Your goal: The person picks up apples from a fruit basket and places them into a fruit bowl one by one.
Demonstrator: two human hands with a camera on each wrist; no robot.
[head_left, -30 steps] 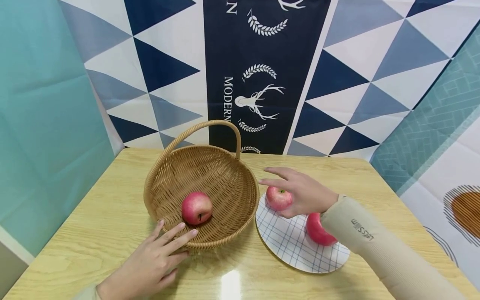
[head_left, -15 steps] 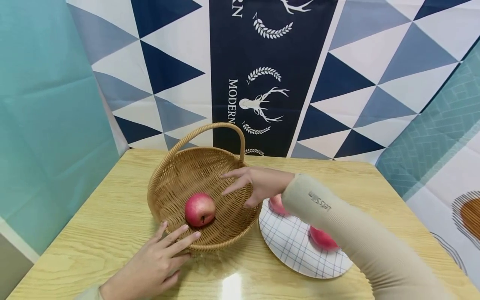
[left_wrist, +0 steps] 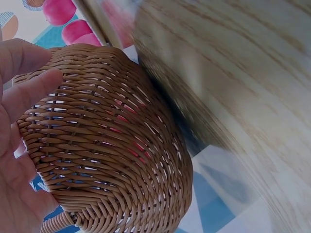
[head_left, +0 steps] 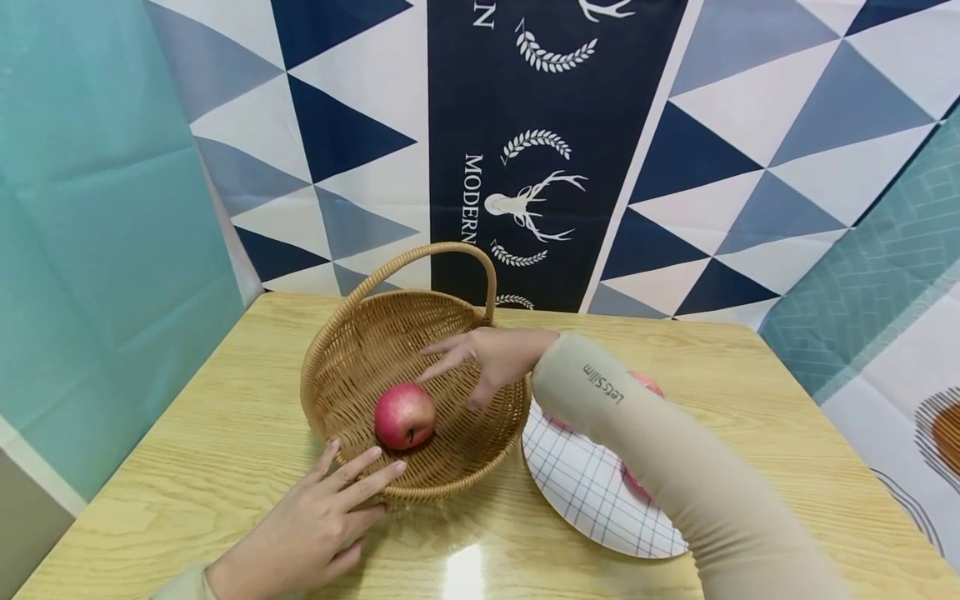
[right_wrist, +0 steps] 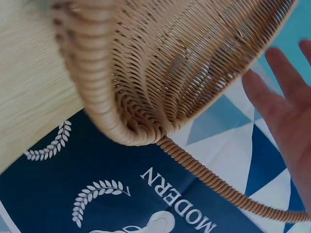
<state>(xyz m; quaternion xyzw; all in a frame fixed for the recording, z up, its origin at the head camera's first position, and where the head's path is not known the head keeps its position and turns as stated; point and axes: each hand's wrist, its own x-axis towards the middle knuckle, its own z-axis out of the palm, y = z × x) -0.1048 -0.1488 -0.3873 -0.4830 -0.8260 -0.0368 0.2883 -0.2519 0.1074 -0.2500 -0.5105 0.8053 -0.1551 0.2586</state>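
Note:
The tan wicker basket (head_left: 465, 450) with an arched handle stands on the table, holding one pink-red apple (head_left: 405, 416). My left hand (head_left: 315, 517) rests on the basket's near left rim, fingers fairly straight over the edge. The left wrist view shows that hand against the outer weave (left_wrist: 112, 136). My right hand (head_left: 487, 358) reaches over the basket's right side with spread fingers; one fingertip is close to the apple, and contact cannot be told. In the right wrist view, nothing lies in the visible part of that hand (right_wrist: 291, 111).
Right of the basket is a round white plate (head_left: 592, 500) with a blue grid pattern. Pink-red apples (head_left: 636, 485) there are mostly hidden by my right sleeve (head_left: 660, 450). A patterned cloth (head_left: 510, 100) hangs behind the wooden table (head_left: 187, 467).
My right hand has moved left from above the plate, past the basket's right rim, to near the apple inside. The left hand stays on the rim. The head view has shifted slightly.

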